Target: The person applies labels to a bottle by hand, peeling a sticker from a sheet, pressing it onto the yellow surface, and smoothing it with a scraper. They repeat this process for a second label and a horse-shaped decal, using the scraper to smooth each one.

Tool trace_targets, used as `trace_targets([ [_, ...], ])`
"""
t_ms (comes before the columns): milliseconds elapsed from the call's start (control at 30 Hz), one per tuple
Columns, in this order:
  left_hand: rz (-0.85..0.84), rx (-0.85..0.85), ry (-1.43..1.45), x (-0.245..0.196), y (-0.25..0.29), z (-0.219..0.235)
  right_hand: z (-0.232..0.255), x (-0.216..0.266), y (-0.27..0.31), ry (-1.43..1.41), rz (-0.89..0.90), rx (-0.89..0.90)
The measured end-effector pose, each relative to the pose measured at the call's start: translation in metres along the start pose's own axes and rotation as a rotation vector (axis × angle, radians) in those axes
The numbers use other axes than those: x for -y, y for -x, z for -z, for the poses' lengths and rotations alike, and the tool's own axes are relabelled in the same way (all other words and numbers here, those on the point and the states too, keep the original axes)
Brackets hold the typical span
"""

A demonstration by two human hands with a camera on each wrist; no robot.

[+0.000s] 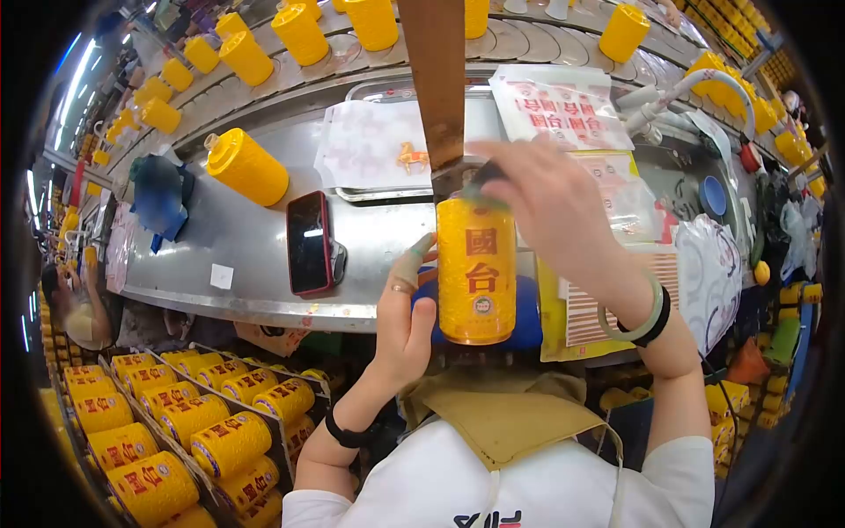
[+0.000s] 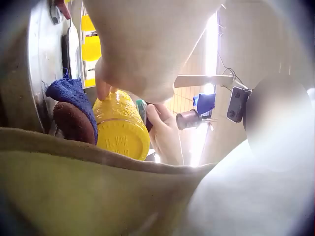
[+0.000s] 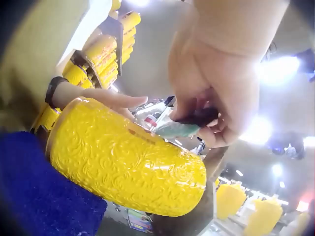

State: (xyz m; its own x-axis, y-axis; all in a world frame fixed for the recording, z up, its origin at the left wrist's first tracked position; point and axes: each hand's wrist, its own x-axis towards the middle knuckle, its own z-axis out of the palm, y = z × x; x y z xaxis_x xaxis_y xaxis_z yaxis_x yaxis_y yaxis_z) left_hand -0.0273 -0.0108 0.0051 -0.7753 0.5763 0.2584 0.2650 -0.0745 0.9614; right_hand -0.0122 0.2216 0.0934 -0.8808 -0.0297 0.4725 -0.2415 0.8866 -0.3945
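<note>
- Head view: yellow bottle (image 1: 477, 308) is set against blue cloth (image 3: 49, 187), touched by left hand (image 1: 402, 330), fingers extended.
- Dark pad (image 3: 201, 118) is pinched by right hand (image 1: 554, 194).
- Likely heavy, breakable; embossed sides (image 3: 113, 157) should be gripped.

Bottle (image 1: 476, 286) before the person, against cloth (image 3: 44, 189). Left hand (image 1: 405, 321) left of it; right hand (image 1: 563, 198) at its far end. Bench (image 1: 189, 255), left: phone (image 1: 308, 242), second bottle (image 1: 248, 167) behind. Decal sheet (image 1: 563, 114) back right. Conveyor (image 1: 519, 44) farthest. Bottle rows (image 1: 232, 443) near left.
</note>
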Motion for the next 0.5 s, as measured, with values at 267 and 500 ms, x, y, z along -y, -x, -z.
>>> trace_targets([
  [267,-0.279,0.100,-0.678,-0.013,0.014,-0.011,-0.020,0.017,0.062,-0.630,-0.535,-0.327],
  [500,-0.275,0.041,-0.730,-0.012,0.016,-0.020,-0.038,0.004,0.091,-0.476,-0.655,-0.281],
])
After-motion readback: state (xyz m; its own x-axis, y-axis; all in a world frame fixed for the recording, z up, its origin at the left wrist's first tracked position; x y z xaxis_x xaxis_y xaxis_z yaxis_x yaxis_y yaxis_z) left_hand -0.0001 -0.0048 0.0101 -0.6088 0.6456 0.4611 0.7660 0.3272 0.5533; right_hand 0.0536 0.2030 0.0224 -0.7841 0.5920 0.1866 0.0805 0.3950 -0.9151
